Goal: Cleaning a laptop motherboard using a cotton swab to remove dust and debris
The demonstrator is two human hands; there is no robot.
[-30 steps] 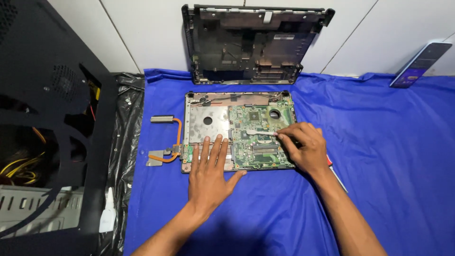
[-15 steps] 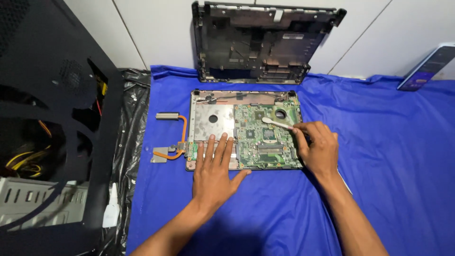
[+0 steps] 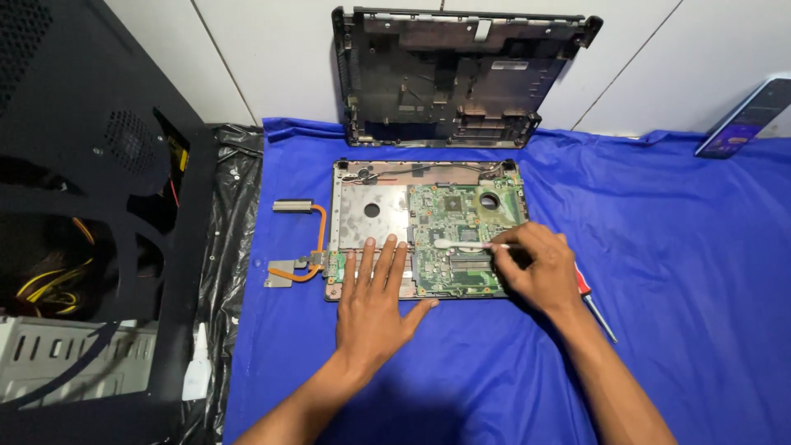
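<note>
Opened laptop base with green circuit board (image 3: 461, 239) and bare silver plate: flat on blue cloth. Thin white cotton swab (image 3: 465, 245): lying nearly level, tip touching board's middle.

My left hand (image 3: 375, 301) lay flat, fingers spread, on the near left edge of the opened laptop base (image 3: 424, 229). My right hand (image 3: 535, 268) pinched a white cotton swab (image 3: 465, 245), tip touching the green motherboard (image 3: 465, 239). A copper heat pipe (image 3: 306, 247) lay just left of the base on the blue cloth (image 3: 676, 247). A red-handled screwdriver (image 3: 592, 298) lay right of my wrist. A black bottom cover (image 3: 461, 74) leaned on the far wall. A black PC case (image 3: 91, 214) stood at left, a phone (image 3: 746, 115) far right.
</note>
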